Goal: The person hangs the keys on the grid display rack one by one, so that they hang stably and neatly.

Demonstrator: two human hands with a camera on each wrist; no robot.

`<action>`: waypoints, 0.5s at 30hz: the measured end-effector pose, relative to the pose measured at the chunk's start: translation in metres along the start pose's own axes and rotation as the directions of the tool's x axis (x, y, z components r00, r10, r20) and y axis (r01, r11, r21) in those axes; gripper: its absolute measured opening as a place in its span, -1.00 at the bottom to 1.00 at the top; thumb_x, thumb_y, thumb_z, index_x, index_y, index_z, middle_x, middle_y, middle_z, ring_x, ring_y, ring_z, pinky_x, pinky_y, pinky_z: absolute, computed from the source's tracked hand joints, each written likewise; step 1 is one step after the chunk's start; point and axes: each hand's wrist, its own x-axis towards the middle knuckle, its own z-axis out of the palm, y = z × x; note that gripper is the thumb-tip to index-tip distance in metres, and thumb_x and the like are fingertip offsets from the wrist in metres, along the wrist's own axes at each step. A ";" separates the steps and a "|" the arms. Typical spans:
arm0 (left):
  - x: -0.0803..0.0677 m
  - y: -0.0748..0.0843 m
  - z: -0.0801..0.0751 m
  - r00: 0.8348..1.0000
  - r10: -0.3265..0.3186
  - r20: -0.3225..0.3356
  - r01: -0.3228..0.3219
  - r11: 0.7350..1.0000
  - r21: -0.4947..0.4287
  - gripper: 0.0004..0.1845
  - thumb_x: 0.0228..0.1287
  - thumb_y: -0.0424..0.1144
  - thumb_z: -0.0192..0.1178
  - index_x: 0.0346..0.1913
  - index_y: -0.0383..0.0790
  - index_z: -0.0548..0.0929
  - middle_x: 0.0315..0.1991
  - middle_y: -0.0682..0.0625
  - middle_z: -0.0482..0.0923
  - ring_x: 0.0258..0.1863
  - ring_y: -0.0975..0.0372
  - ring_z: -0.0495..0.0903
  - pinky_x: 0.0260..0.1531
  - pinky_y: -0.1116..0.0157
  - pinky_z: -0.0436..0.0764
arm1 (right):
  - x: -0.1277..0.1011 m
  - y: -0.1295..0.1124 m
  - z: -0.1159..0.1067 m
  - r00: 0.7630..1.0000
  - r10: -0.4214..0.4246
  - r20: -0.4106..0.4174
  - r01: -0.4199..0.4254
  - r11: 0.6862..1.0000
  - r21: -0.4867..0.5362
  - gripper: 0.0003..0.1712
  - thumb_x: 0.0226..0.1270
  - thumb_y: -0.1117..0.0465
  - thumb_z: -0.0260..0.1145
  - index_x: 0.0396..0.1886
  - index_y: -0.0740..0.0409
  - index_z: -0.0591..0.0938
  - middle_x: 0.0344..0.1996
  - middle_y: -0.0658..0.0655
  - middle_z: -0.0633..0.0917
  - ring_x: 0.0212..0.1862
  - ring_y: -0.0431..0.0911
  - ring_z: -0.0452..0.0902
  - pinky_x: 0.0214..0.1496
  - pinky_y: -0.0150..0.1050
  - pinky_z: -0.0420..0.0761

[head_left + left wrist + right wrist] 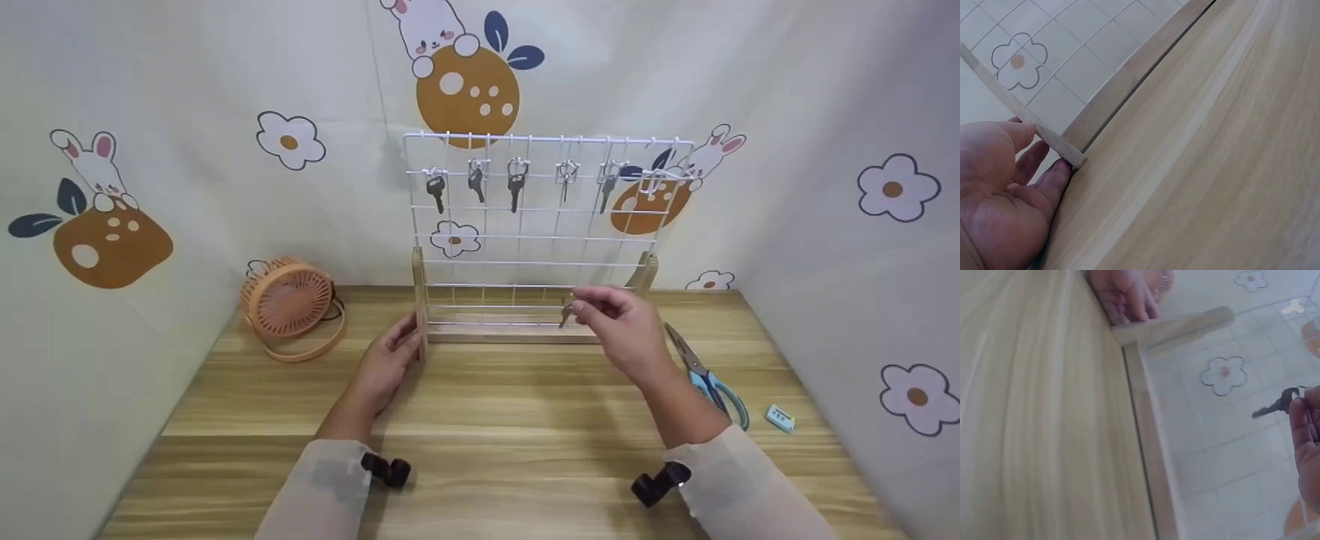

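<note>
A white wire grid rack [525, 238] stands upright on a wooden base. Several keys [515, 187] hang from hooks in a row near its top, and a white hook [654, 181] sits at the row's right end. My left hand [384, 369] grips the rack's left wooden post [1027, 115] low down, thumb and fingers on it. In front of the grid's lower right part, my right hand [626, 330] pinches a key [1280, 403] between thumb and fingertips. The key's blade points down and left in the head view.
An orange fan [291, 304] stands left of the rack. Scissors with blue handles [709, 379] lie to the right, beside my right forearm, with a small blue eraser-like block [780, 418] farther right. A patterned sheet [337, 217] covers the walls behind and at both sides.
</note>
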 end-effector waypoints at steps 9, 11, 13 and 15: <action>-0.004 0.003 -0.001 1.000 -0.004 -0.014 0.004 1.000 0.009 -0.41 0.67 -0.31 0.10 0.65 -0.18 0.32 0.66 -0.14 0.28 0.63 0.03 0.30 0.65 0.07 0.35 | 0.000 -0.044 -0.046 0.984 -0.096 -0.147 0.104 0.993 0.053 -0.70 0.45 0.27 0.49 0.08 0.35 0.77 -0.18 0.00 0.84 -0.17 -0.18 0.80 0.00 -0.34 0.83; -0.002 0.003 0.000 1.000 -0.001 -0.005 0.001 1.000 0.006 -0.41 0.68 -0.31 0.10 0.66 -0.18 0.30 0.67 -0.13 0.28 0.63 0.03 0.30 0.65 0.08 0.35 | 0.002 -0.056 -0.056 0.979 -0.086 -0.183 0.103 0.991 0.083 -0.70 0.45 0.26 0.49 0.07 0.33 0.78 -0.17 0.03 0.84 -0.16 -0.15 0.81 0.03 -0.33 0.83; -0.001 0.002 0.001 1.000 0.001 0.001 -0.001 1.000 0.003 -0.41 0.68 -0.32 0.09 0.66 -0.18 0.30 0.67 -0.13 0.27 0.62 0.05 0.29 0.64 0.09 0.35 | 0.004 -0.069 -0.065 0.972 -0.084 -0.218 0.112 0.987 0.117 -0.71 0.44 0.25 0.49 0.06 0.31 0.78 -0.17 0.06 0.83 -0.16 -0.14 0.81 0.03 -0.34 0.82; 0.000 0.001 0.002 1.000 0.002 0.005 -0.002 1.000 0.002 -0.41 0.68 -0.32 0.09 0.67 -0.18 0.29 0.67 -0.13 0.28 0.62 0.06 0.29 0.63 0.10 0.35 | 0.007 -0.081 -0.074 0.964 -0.088 -0.250 0.133 0.977 0.167 -0.72 0.43 0.26 0.50 0.04 0.32 0.78 -0.19 0.09 0.83 -0.17 -0.13 0.80 0.02 -0.35 0.82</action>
